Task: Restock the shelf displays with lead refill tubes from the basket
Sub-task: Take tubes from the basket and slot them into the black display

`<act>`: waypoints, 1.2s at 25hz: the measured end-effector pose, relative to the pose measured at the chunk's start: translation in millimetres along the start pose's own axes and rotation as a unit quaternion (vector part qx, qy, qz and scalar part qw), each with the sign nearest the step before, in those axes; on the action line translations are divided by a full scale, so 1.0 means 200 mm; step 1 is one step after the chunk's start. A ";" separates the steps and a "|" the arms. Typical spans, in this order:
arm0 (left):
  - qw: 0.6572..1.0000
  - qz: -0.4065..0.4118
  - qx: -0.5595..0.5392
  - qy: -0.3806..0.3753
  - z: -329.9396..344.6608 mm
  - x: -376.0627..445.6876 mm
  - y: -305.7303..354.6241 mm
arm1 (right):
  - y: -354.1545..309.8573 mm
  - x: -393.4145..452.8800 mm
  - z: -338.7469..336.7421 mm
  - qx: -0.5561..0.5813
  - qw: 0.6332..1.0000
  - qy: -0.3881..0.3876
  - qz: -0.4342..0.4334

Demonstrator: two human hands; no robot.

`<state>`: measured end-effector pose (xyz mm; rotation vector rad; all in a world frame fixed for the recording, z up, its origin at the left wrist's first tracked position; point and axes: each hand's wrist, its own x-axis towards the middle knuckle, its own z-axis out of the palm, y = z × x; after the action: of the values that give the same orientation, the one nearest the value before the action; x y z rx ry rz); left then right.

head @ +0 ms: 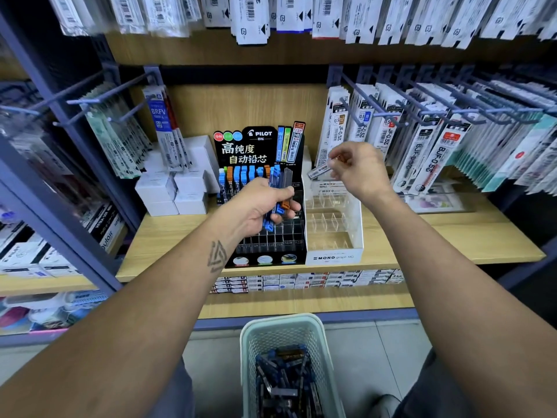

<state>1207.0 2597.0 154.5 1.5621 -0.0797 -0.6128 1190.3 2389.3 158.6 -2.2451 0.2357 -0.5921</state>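
While the left hand [259, 203] grips a bundle of lead refill tubes [278, 194] over the black display [265, 245], the right hand [358, 170] pinches one tube [319, 171] above the white display [334, 257] near the shelf [452, 236] front edge; lower it upright into a free slot. More fill the basket [250, 336].

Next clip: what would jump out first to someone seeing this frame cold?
Two bare forearms reach toward a black Pilot display at mid-shelf. The left hand grips a bundle of tubes in front of it; the right hand pinches a single tube above the clear Mono display. Below, a pale basket holds more tubes.
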 end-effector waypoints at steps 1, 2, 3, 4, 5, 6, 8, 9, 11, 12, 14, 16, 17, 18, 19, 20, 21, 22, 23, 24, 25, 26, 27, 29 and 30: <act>1.000 0.000 -0.002 -0.001 0.00 0.00 0.00 | 0.00 0.02 -0.01 0.020 1.000 0.010 0.010; 1.000 0.001 -0.004 -0.002 -0.01 0.00 0.00 | 0.01 0.03 0.00 0.031 0.999 0.016 0.019; 1.000 0.000 -0.006 -0.002 -0.01 -0.01 0.00 | 0.01 0.04 0.01 0.018 0.999 0.016 0.021; 1.000 0.000 -0.006 -0.002 -0.01 -0.01 0.00 | 0.01 0.03 0.02 -0.013 1.000 0.012 0.012; 1.000 0.000 -0.005 -0.001 -0.01 -0.01 0.00 | 0.01 0.03 0.04 -0.045 0.999 0.002 -0.001; 1.000 0.001 -0.004 0.001 0.00 -0.01 0.00 | 0.01 0.02 0.06 -0.063 0.998 -0.009 -0.013; 1.000 0.002 -0.003 0.004 -0.01 0.01 -0.01 | 0.01 0.02 0.09 -0.066 0.997 -0.027 -0.020; 1.000 0.002 -0.004 0.006 -0.01 0.01 -0.01 | 0.01 0.03 0.11 -0.068 0.997 -0.034 -0.019; 1.000 0.003 -0.005 0.007 -0.01 0.02 -0.01 | 0.01 0.03 0.14 -0.091 0.994 -0.055 -0.017; 1.000 0.003 -0.004 0.007 -0.01 0.02 -0.01 | 0.02 0.02 0.15 -0.102 0.993 -0.064 -0.020; 1.000 0.003 -0.002 0.008 0.00 0.02 -0.01 | 0.03 0.02 0.17 -0.109 0.991 -0.070 -0.021; 1.000 0.002 0.000 0.008 0.00 0.02 -0.01 | 0.04 0.02 0.18 -0.117 0.990 -0.070 -0.021; 1.000 0.001 -0.001 0.008 0.00 0.02 -0.01 | 0.03 0.03 0.19 -0.121 0.990 -0.072 -0.023; 1.000 0.001 -0.001 0.008 -0.01 0.02 -0.01 | 0.02 0.04 0.20 -0.124 0.989 -0.072 -0.026; 1.000 0.001 -0.001 0.007 0.00 0.02 -0.01 | 0.02 0.05 0.21 -0.123 0.989 -0.072 -0.027; 1.000 0.001 -0.002 0.006 0.00 0.02 -0.01 | 0.02 0.05 0.22 -0.119 0.990 -0.073 -0.029; 1.000 0.001 -0.003 0.003 0.00 0.02 -0.01 | 0.02 0.05 0.23 -0.116 0.990 -0.076 -0.027; 1.000 0.002 -0.003 0.000 0.00 0.01 -0.01 | 0.01 0.05 0.23 -0.117 0.990 -0.076 -0.024; 1.000 0.002 -0.003 -0.002 0.01 0.01 -0.01 | 0.02 0.05 0.24 -0.119 0.990 -0.075 -0.022; 1.000 0.002 -0.003 -0.003 0.00 0.01 -0.01 | 0.02 0.05 0.24 -0.123 0.990 -0.070 -0.023; 1.000 0.002 -0.003 -0.003 0.00 0.01 -0.01 | 0.02 0.06 0.24 -0.125 0.990 -0.064 -0.024; 1.000 0.002 -0.003 -0.002 0.00 0.01 -0.01 | 0.02 0.05 0.24 -0.127 0.990 -0.060 -0.024; 1.000 0.002 -0.002 -0.001 0.00 0.01 -0.01 | 0.03 0.05 0.24 -0.127 0.990 -0.055 -0.025; 1.000 0.002 -0.001 0.000 -0.01 0.01 -0.02 | 0.03 0.04 0.25 -0.127 0.991 -0.039 -0.031; 1.000 0.003 0.000 0.000 -0.01 0.01 -0.02 | 0.03 0.04 0.25 -0.125 0.991 -0.030 -0.037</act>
<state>1207.4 2598.0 150.7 1.5620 -0.0836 -0.6082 1222.1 2414.6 127.2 -2.5189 0.2066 -0.5588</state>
